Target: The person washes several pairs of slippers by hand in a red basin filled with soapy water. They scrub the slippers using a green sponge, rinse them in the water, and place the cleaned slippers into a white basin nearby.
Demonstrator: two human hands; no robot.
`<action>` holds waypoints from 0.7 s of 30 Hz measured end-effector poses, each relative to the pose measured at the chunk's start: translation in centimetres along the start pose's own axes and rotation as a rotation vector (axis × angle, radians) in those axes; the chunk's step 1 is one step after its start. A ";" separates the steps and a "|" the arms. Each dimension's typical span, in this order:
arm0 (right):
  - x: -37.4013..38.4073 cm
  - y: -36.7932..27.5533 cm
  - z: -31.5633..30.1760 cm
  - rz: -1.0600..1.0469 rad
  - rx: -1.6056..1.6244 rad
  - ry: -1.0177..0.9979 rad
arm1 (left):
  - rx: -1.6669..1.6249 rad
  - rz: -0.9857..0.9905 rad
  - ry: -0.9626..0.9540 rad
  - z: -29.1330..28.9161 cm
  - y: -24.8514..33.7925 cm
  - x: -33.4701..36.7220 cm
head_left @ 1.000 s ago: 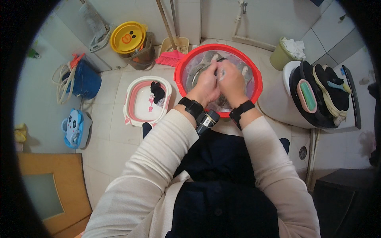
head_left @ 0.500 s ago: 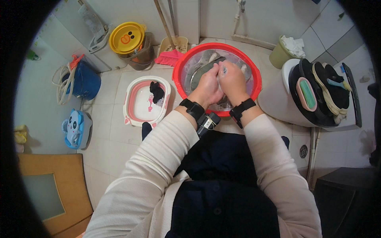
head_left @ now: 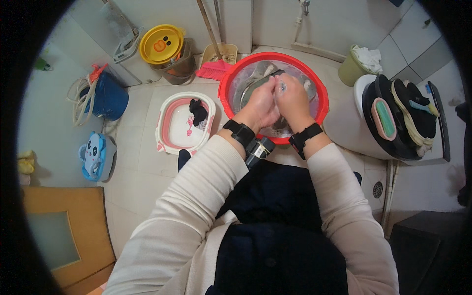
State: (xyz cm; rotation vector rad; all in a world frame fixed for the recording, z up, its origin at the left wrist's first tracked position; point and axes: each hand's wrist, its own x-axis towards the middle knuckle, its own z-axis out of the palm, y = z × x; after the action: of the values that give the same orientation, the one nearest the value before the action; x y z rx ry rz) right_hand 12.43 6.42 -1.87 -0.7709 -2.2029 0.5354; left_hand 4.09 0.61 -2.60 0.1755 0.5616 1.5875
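Observation:
Over a round red basin (head_left: 322,93), my hands are pressed together at the palms. My left hand (head_left: 262,104) is closed, its fingers tucked against the other hand. My right hand (head_left: 293,101) is bent into a fist, with a patch of foam on it. Whatever lies between them is hidden. Sudsy water fills the basin, and in it are a grey-green piece (head_left: 244,92) and pale wet pieces (head_left: 263,70) whose kind I cannot make out. Dark material shows beside my fingers.
Left of the red basin, a pink-and-white tub (head_left: 166,130) holds dark cloth (head_left: 197,112). A pink broom (head_left: 214,70) and a yellow-lidded bucket (head_left: 160,45) stand behind. A toilet at right carries dark shoes (head_left: 415,115) and a green soap bar (head_left: 386,118). A blue bucket (head_left: 109,98) stands far left.
The whole view has shifted slightly, moving the scene a little to the right. My hands stay clasped together over the basin with nearly the same pose.

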 end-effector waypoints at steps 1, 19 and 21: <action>-0.4 -0.4 0.4 -0.095 0.084 0.067 | -0.025 -0.010 -0.002 -0.1 0.6 0.0; -0.1 -0.9 0.4 0.014 0.034 0.135 | -0.030 -0.007 -0.093 0.0 0.2 0.0; 0.0 -0.6 0.3 0.031 -0.029 0.029 | -0.007 -0.007 -0.025 0.3 -0.1 -0.2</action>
State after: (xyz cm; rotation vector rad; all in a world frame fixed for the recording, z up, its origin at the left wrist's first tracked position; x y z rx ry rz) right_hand 12.01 5.90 -1.67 -0.8240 -2.1792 0.5056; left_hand 4.31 0.44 -2.32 0.1883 0.5367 1.5782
